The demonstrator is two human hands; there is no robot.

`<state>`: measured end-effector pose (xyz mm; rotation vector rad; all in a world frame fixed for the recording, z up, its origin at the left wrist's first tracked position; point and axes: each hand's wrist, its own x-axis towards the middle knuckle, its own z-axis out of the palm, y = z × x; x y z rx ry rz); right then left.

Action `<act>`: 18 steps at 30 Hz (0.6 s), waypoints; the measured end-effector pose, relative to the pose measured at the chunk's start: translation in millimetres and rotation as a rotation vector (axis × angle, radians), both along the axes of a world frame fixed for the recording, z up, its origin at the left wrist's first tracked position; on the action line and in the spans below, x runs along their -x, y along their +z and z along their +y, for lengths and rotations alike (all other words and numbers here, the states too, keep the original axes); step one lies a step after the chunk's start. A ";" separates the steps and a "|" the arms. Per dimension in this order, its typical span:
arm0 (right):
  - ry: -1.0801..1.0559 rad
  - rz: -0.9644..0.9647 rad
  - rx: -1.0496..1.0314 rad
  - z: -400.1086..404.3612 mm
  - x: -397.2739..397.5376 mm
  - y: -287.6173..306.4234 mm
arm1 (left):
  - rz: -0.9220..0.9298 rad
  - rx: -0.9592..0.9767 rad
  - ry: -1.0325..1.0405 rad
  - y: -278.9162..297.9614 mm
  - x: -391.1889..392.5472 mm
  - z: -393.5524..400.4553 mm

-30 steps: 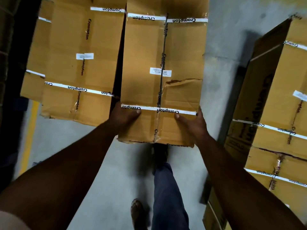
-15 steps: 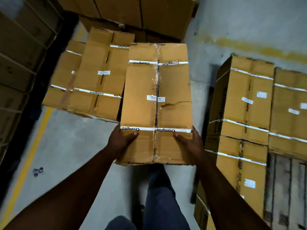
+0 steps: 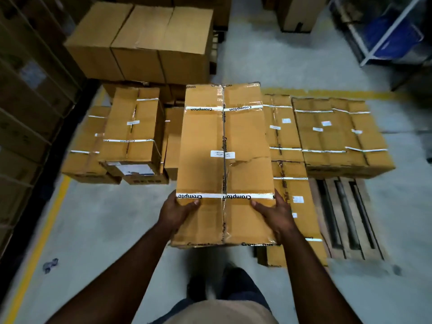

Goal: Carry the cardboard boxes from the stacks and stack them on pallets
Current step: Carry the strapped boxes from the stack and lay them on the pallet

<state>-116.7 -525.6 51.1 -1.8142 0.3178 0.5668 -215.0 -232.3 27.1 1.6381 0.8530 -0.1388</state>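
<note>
I carry a long brown cardboard box (image 3: 224, 164) with white printed straps and a torn top flap, held level in front of me above the floor. My left hand (image 3: 175, 212) grips its near left edge, thumb on top. My right hand (image 3: 277, 213) grips its near right edge the same way. To the right lies a wooden pallet (image 3: 348, 218) with several strapped boxes (image 3: 336, 134) on its far part and bare slats near me. Left of the carried box stands a low stack of similar boxes (image 3: 131, 134).
Larger plain cartons (image 3: 145, 40) are stacked beyond. A dark wall of cartons (image 3: 25, 108) runs along the left behind a yellow floor line (image 3: 39, 239). A white metal rack with blue items (image 3: 392, 36) stands at the far right. Grey concrete floor (image 3: 100, 225) lies around me.
I have stepped back and turned right with the box in both hands. The left stack has receded, and the pallet with its boxes has come fully into view on the right.
</note>
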 end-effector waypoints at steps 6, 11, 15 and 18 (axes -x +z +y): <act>-0.049 -0.030 0.022 -117.7 38.0 1.4 | -0.033 0.062 -0.033 1.4 19.1 -115.2; -0.101 -0.039 0.033 -257.0 58.6 -1.2 | -0.002 0.083 -0.109 -21.6 14.8 -248.5; -0.124 -0.002 0.075 -387.8 63.4 -14.3 | 0.035 0.119 -0.157 -27.2 6.8 -379.5; -0.124 0.026 0.097 -458.2 58.2 -18.1 | 0.059 0.148 -0.166 -32.7 0.9 -446.2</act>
